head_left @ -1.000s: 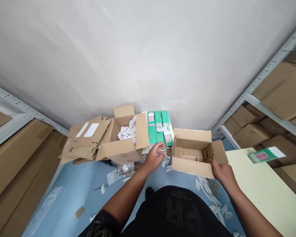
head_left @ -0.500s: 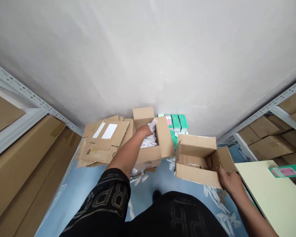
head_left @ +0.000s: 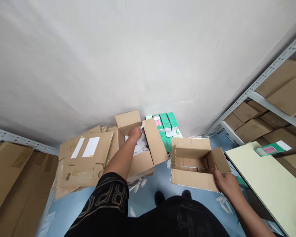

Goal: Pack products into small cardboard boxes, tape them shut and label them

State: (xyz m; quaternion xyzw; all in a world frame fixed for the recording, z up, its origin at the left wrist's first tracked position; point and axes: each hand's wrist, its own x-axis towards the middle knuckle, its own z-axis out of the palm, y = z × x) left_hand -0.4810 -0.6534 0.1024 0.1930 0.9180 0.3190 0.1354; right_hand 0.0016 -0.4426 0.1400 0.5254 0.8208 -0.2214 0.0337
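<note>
My left hand (head_left: 135, 132) is closed over an open cardboard box (head_left: 141, 163) by the wall. A thin white scrap (head_left: 142, 125), paper or plastic, sticks out beside its fingers. Crumpled white papers (head_left: 140, 144) fill part of that box. On the right, my right hand (head_left: 224, 181) grips the lower right corner of a smaller cardboard box (head_left: 194, 179), fingers partly hidden by its side. This smaller box is held above the floor with its flaps spread; its bottom shows inside.
Flattened cardboard (head_left: 86, 164) is piled on the left. Green boxes (head_left: 165, 122) stand against the wall. A pale tabletop (head_left: 266, 177) bears a green-and-pink box (head_left: 268, 149). Shelves (head_left: 278, 102) with cartons flank both sides. White scraps (head_left: 224, 204) litter the blue floor (head_left: 148, 194).
The view has swung right, so things sit further left. The white sheet at my left hand shows less and the hand stays over the box. My right hand keeps hold of the smaller box.
</note>
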